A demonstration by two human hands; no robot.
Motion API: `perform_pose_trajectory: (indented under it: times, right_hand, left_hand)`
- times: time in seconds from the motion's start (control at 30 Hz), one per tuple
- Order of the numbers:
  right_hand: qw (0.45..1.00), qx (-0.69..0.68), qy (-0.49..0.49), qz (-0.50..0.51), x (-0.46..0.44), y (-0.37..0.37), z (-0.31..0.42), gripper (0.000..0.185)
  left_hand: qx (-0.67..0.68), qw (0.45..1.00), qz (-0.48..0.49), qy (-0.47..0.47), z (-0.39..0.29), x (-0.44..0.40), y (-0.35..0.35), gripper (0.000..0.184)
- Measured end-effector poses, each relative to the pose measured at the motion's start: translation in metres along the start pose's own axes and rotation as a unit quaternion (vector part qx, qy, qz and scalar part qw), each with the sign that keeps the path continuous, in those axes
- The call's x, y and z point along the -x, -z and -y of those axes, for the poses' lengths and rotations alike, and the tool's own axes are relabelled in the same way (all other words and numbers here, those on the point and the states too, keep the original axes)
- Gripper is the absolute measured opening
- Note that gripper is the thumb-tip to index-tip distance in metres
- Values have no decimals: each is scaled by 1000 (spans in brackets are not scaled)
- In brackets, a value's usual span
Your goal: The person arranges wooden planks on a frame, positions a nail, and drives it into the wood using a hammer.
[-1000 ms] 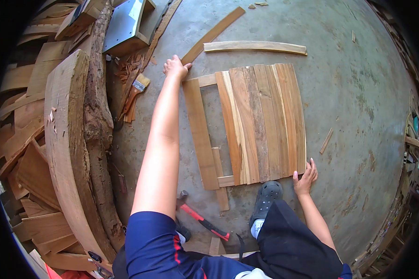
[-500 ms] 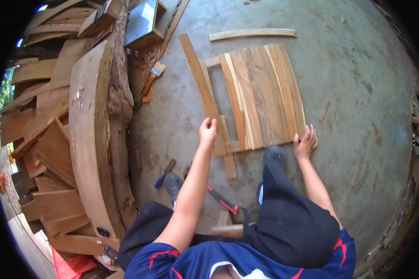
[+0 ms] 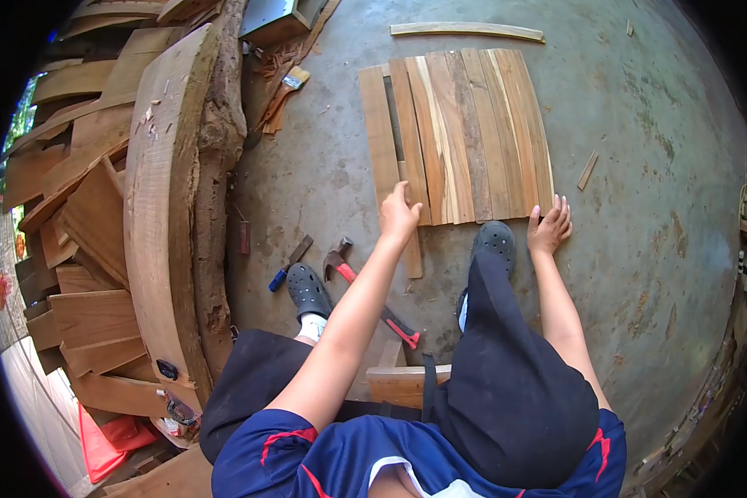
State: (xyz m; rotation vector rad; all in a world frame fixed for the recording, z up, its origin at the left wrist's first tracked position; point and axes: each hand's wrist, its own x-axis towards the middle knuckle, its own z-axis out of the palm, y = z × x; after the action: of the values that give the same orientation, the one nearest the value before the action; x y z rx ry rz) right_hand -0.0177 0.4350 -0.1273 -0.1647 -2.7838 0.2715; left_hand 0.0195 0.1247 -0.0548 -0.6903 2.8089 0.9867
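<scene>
A panel of wooden slats (image 3: 481,137) lies on the concrete floor before me, its boards side by side. At its left, a narrow slat (image 3: 408,137) lies close along the others. My left hand (image 3: 399,217) is curled over the near end of that slat, its fingertips partly hidden. Farther left is another board (image 3: 378,124), with a gap between the two. A strip of wood (image 3: 412,253) sticks out toward me below the left hand. My right hand (image 3: 549,228) has its fingers apart and touches the panel's near right corner.
A claw hammer (image 3: 342,264) and a blue-handled tool (image 3: 286,270) lie near my left shoe. A paintbrush (image 3: 295,79) rests by wood shavings. Along the left runs a thick plank (image 3: 162,207) beside stacked boards (image 3: 100,324). One loose strip (image 3: 469,31) lies beyond the panel.
The slat by my left hand was slanted across the panel's left side and now lies alongside the other slats. My left hand has moved right; my right hand stays at the corner.
</scene>
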Motion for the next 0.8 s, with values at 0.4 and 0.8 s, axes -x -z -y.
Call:
perform_pose_trajectory:
  times: [0.4, 0.8]
  right_hand:
    - [1000, -1, 0, 9, 0, 0, -1, 57]
    - [1000, 2, 3, 7, 0, -1, -1, 57]
  left_hand:
    - [-13, 998, -15, -55, -4, -13, -9, 47]
    - [0, 998, -16, -64, 2, -10, -8, 44]
